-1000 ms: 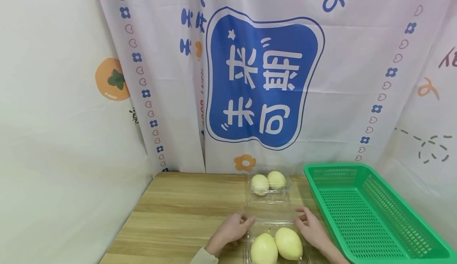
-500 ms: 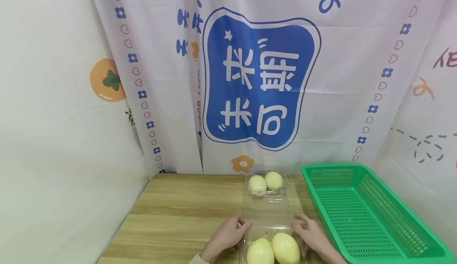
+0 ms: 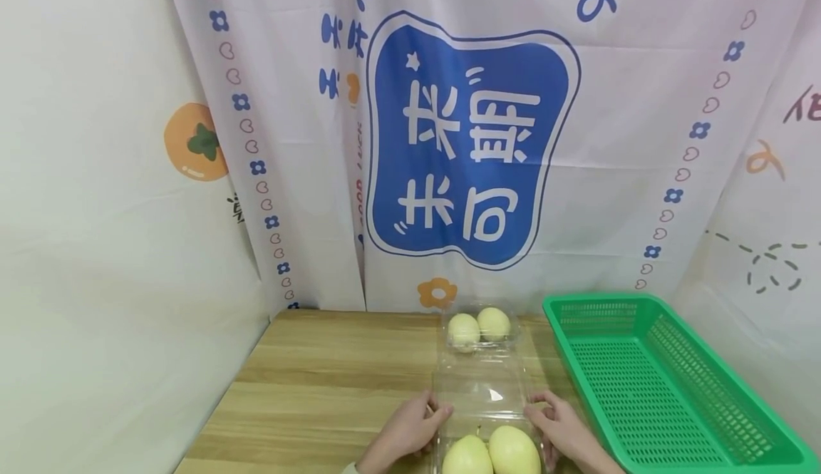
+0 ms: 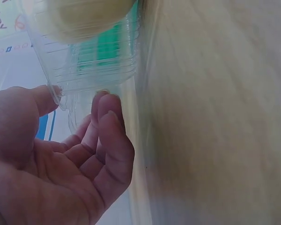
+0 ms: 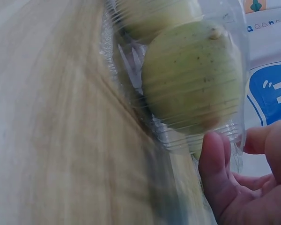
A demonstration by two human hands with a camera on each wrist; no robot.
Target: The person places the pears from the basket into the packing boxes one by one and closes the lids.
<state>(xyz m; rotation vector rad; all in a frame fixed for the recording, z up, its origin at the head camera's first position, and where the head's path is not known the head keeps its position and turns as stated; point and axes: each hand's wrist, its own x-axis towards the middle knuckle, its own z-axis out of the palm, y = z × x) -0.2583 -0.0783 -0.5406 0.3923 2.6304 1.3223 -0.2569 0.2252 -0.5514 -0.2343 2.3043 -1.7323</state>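
Note:
A clear plastic clamshell box (image 3: 442, 440) lies open at the table's near edge, its lid (image 3: 471, 381) folded out away from me. Two pale yellow-green pears (image 3: 514, 451) sit side by side in its base, cut off by the bottom of the head view. At the box's left hinge corner, my left hand (image 3: 410, 428) pinches the rim; the left wrist view has the thumb on the edge and curled fingers (image 4: 114, 136) beneath. My right hand (image 3: 563, 430) grips the opposite corner, close to a speckled pear (image 5: 192, 79) seen through the ribbed wall in the right wrist view.
Behind the lid stands another clear box (image 3: 487, 346) with two pears (image 3: 494, 324) in it, against the printed curtain (image 3: 410, 281). A green perforated basket (image 3: 641, 381) fills the table's right side. Bare wooden tabletop (image 3: 308, 388) stretches to the left.
The near box, its pears and both hands have shifted slightly towards me. A bright reflection now shows on the lid. The far box and the basket stay in place.

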